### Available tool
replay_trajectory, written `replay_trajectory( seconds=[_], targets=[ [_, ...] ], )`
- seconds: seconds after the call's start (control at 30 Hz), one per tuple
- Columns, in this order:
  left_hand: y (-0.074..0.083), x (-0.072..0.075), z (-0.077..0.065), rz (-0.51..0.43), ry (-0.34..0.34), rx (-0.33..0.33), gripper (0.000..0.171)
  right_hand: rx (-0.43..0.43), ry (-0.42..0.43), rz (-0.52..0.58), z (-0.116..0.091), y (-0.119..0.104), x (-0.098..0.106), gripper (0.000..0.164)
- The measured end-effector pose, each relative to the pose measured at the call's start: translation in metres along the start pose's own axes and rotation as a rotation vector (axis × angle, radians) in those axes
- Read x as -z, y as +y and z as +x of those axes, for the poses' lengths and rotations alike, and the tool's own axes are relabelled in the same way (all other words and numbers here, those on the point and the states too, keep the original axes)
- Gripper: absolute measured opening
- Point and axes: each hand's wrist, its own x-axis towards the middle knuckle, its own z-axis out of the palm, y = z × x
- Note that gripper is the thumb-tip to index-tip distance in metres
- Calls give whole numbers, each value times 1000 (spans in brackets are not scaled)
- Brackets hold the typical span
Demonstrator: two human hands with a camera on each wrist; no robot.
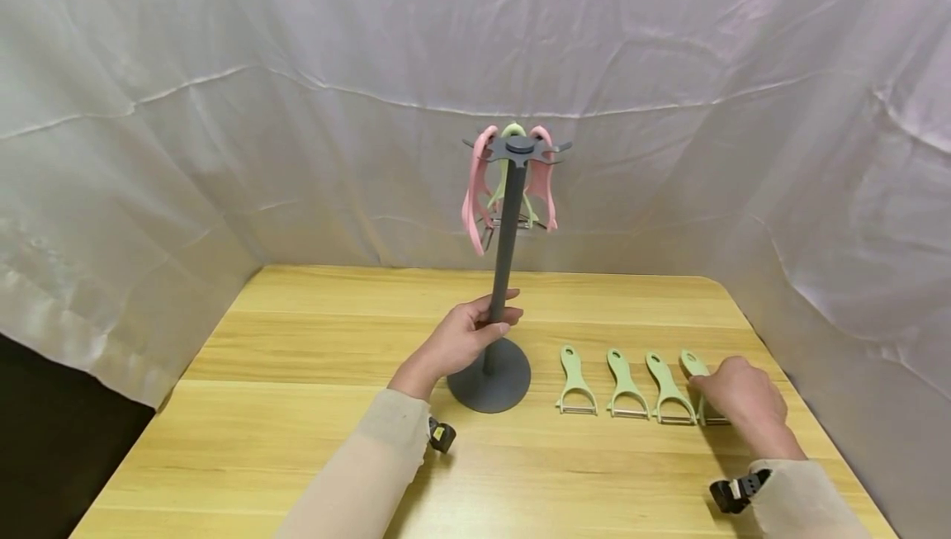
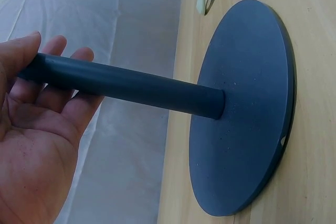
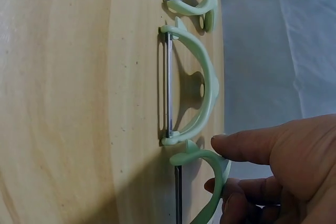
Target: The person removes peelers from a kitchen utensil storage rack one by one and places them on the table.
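Sleeves: beige pair [image 1: 371, 465], nearest the lens, each with a black wrist camera [image 1: 442, 435] at the cuff.
Rightmost green peeler [image 1: 694, 364]: far right of the row, at the right hand; blade end toward the wearer. Lifted or flat, can't tell.
Right hand [image 1: 743, 399]: narrow, thumb and fingers pinching that peeler; wrist view shows thumb on one side, fingertip on the other.
Other green peelers: three more in the row, first [image 1: 573, 370], second [image 1: 620, 370], third [image 1: 664, 382], lying on the counter, holed handle ends pointing away. Third sits just beside the pinched one.
Stand [image 1: 508, 234]: dark gray pole on a round base [image 1: 490, 386], left of the row, pronged top.
Left hand [image 1: 459, 339]: wrapped loosely round the lower pole, looks like steadying.
Hung peelers: left pink [image 1: 478, 172], green [image 1: 513, 127] behind the pole, right pink [image 1: 541, 180].
Progress: my read, hanging is partway. Three up, four not yet up, one of those in hand. Some prongs look free; exact count unclear.
Counter [image 1: 245, 440]: light wood grain, under stand and row.
Curtain [image 1: 371, 27]: pale, creased, behind and both sides.
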Motion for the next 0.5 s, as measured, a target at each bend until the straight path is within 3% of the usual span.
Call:
replay_trajectory(
  seconds=[0.5],
  targets=[
    [1,0,0,7,7,2,50,-6,-3,3,2,2,-7,45]
  ],
)
